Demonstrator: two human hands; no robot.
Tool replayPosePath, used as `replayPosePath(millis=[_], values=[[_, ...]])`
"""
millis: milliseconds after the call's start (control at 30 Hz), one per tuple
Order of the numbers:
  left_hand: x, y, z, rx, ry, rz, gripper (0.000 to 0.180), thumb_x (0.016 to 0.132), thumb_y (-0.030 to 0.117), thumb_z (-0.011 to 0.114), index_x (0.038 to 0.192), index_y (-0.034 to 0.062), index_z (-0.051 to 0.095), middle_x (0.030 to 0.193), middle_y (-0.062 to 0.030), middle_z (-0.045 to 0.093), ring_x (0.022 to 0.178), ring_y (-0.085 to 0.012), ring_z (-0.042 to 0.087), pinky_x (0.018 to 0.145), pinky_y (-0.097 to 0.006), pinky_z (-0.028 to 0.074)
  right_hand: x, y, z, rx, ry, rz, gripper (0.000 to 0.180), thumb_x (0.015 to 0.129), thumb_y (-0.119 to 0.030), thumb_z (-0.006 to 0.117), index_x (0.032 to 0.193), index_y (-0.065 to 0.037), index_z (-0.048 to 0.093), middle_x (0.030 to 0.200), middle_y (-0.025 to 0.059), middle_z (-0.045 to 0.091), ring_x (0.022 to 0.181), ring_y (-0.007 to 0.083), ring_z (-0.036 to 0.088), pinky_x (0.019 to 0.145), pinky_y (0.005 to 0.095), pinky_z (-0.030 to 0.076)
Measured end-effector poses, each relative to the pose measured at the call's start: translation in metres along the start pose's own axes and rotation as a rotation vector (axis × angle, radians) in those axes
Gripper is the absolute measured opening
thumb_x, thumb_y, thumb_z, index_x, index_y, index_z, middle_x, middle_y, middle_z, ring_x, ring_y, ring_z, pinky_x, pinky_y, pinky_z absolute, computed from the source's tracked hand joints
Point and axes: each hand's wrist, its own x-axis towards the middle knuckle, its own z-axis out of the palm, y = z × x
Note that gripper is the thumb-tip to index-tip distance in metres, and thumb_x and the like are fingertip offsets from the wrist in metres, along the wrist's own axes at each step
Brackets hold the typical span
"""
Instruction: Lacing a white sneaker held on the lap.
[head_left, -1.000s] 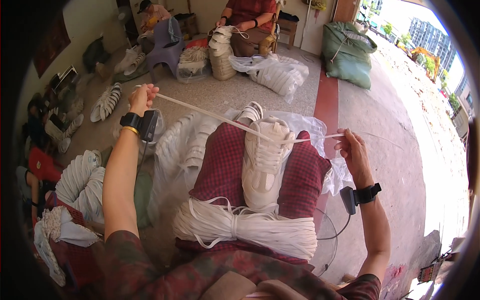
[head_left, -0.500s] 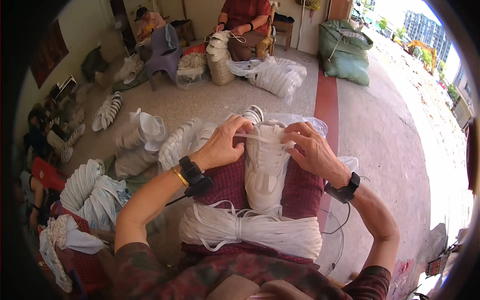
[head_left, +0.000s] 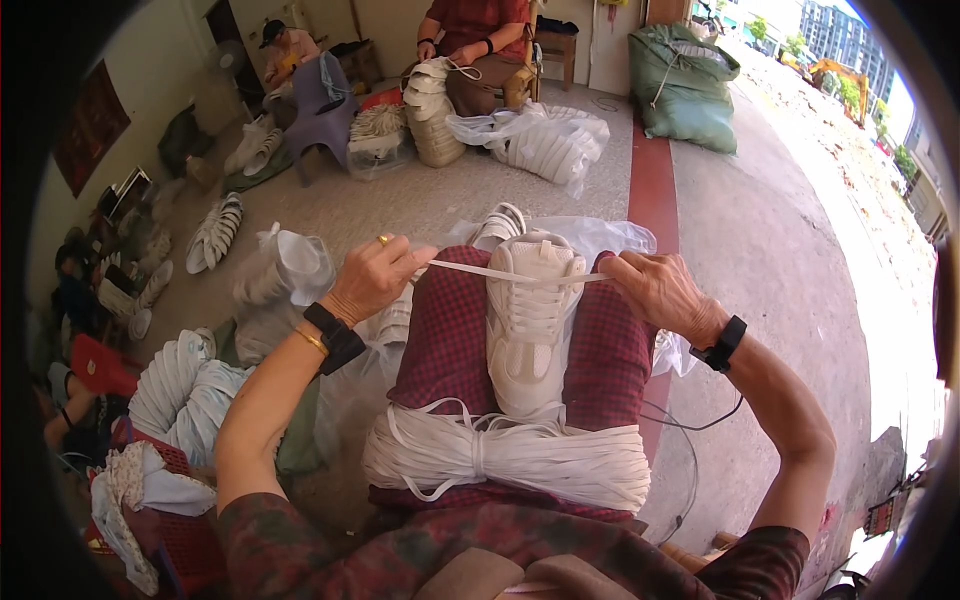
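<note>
A white shoe upper [head_left: 533,345] lies lengthwise between my thighs, its toe toward me and its tongue facing away. White lacing runs in rows up its middle. Across its upper end stretches a shoelace [head_left: 470,268], pulled straight out to both sides. My left hand [head_left: 372,280] pinches one end of the lace, left of the shoe upper. On the other side my right hand [head_left: 665,290] grips the opposite end, fingers closed. Over my lap, nearer to me, rests a thick bundle of white shoelaces [head_left: 560,465], tied round its middle.
Beyond my knees lie clear plastic bags [head_left: 590,236] and stacked white shoe uppers [head_left: 498,226]. At the left stand a red basket [head_left: 190,540] with cloth on it and more stacked uppers [head_left: 185,390]. A co-worker [head_left: 475,40] sits ahead, near a purple chair [head_left: 322,115] and a green sack [head_left: 685,90].
Both hands have moved apart from the shoe upper, left hand to the left and right hand to the right. The lace between them is now drawn taut.
</note>
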Motion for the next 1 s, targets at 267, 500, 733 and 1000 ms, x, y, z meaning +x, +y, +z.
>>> replayPosePath(millis=[267, 500, 733, 1000], values=[[-0.095, -0.09, -0.099, 0.245, -0.068, -0.32, 0.017, 0.088, 0.002, 0.057, 0.105, 0.0064, 0.06, 0.092, -0.0131, 0.059, 0.088, -0.0374, 0.061, 0.073, -0.045, 0.051, -0.1, 0.065, -0.082, -0.246, 0.012, 0.313, 0.008, 0.094, -0.004, 0.058, 0.101, -0.005, 0.055, 0.086, 0.0141, 0.064, 0.078, 0.0346, 0.066, 0.066, 0.0426, 0.054], [-0.14, -0.115, -0.173, 0.499, 0.005, -0.422, 0.019, 0.093, 0.003, 0.056, 0.111, 0.0048, 0.061, 0.103, -0.0164, 0.061, 0.096, -0.0397, 0.061, 0.081, -0.046, 0.05, -0.164, 0.07, -0.166, -0.574, 0.075, 0.778, 0.005, 0.1, -0.004, 0.054, 0.103, -0.004, 0.059, 0.097, 0.0133, 0.069, 0.083, 0.0284, 0.067, 0.07, 0.0383, 0.055], [-0.109, -0.048, -0.147, 0.557, 0.33, -0.624, 0.025, 0.092, -0.003, 0.059, 0.114, 0.0046, 0.069, 0.101, -0.0115, 0.056, 0.092, -0.0296, 0.06, 0.077, -0.038, 0.05, -0.173, 0.001, -0.118, -0.516, 0.712, 0.865, 0.016, 0.099, -0.008, 0.061, 0.109, -0.009, 0.074, 0.097, 0.0056, 0.066, 0.081, 0.0147, 0.062, 0.065, 0.0308, 0.05], [0.029, 0.037, -0.036, -0.343, 0.442, -0.692, 0.019, 0.093, -0.001, 0.059, 0.106, 0.002, 0.073, 0.091, -0.0069, 0.064, 0.076, -0.0161, 0.064, 0.063, -0.026, 0.05, -0.047, -0.045, -0.013, 1.144, 0.592, 0.838, 0.013, 0.095, -0.009, 0.069, 0.104, -0.001, 0.073, 0.086, 0.0048, 0.074, 0.072, 0.0078, 0.068, 0.056, 0.0182, 0.049]])
